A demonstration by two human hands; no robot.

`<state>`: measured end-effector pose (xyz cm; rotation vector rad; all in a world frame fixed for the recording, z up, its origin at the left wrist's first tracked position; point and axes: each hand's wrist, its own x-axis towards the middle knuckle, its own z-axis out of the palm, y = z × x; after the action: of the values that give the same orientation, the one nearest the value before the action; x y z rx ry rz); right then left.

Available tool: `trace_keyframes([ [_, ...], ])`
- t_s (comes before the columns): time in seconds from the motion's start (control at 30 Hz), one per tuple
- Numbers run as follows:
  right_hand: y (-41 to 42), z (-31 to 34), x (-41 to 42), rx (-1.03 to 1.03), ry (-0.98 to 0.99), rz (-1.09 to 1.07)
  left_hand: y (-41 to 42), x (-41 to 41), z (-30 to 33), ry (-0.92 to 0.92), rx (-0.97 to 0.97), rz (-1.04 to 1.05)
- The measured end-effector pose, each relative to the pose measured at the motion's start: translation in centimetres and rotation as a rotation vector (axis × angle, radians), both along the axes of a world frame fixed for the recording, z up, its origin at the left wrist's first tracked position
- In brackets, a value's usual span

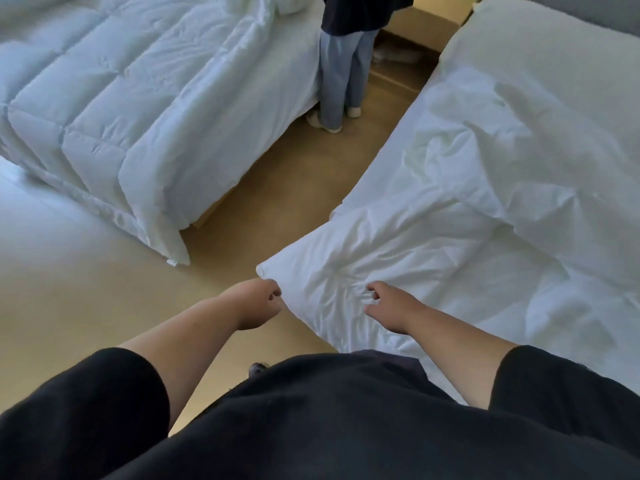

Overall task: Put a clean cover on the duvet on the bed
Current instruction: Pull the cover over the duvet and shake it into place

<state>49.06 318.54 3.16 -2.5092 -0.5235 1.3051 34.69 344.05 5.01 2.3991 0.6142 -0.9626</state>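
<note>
A white covered duvet (467, 209) lies rumpled across the bed (391, 140) on the right, its near corner hanging over the bed's foot. My left hand (258, 301) pinches the edge of that corner between thumb and fingers. My right hand (388, 306) rests on top of the duvet a little to the right, fingers curled into the creased cloth. A white pillow (554, 74) sits at the head of the bed.
A second bed (277, 109) with a quilted bare duvet (104, 98) stands at the left. Another person (343, 64) stands in the aisle between the beds on the tan floor (270, 209). A wooden nightstand (412, 26) is at the back.
</note>
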Motion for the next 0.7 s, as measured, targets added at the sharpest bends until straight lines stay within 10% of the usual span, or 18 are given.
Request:
trace_keyframes([
  [0.7,12.2,-12.7,10.0,-0.047,0.238,-0.682,10.2,24.7,-11.1,0.335,0.030,-0.638],
])
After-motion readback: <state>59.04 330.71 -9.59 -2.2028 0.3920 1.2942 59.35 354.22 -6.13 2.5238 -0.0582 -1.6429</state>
